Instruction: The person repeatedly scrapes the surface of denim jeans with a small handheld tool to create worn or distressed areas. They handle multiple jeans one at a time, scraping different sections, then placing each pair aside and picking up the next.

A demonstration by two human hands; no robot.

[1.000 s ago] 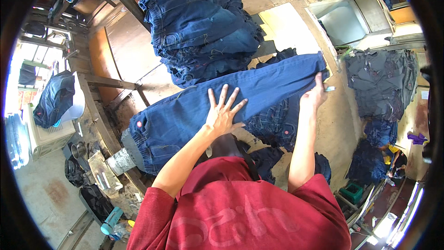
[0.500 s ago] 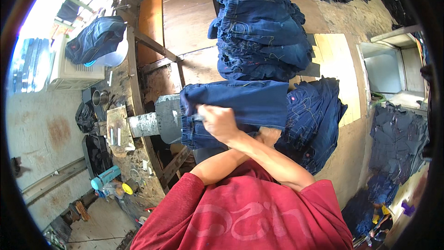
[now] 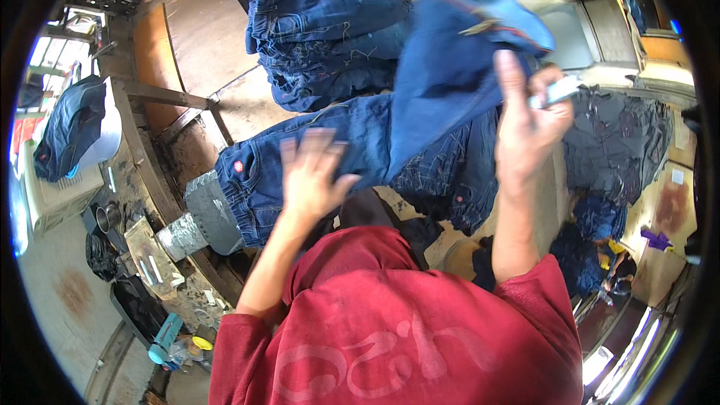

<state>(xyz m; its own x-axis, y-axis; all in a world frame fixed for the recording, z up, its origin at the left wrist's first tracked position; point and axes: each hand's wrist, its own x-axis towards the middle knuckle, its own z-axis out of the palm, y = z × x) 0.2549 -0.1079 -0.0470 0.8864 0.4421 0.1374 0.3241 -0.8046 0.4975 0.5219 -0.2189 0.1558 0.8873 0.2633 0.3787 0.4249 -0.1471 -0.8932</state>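
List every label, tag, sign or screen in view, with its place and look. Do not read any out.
Small red round patch on the jeans under the left hand.
Pale rectangular tag, blurred, pinched in the right hand.
No screens or signs can be made out.

Blue jeans are pressed flat by the left hand; one leg is lifted by the right hand, before stacked jeans.
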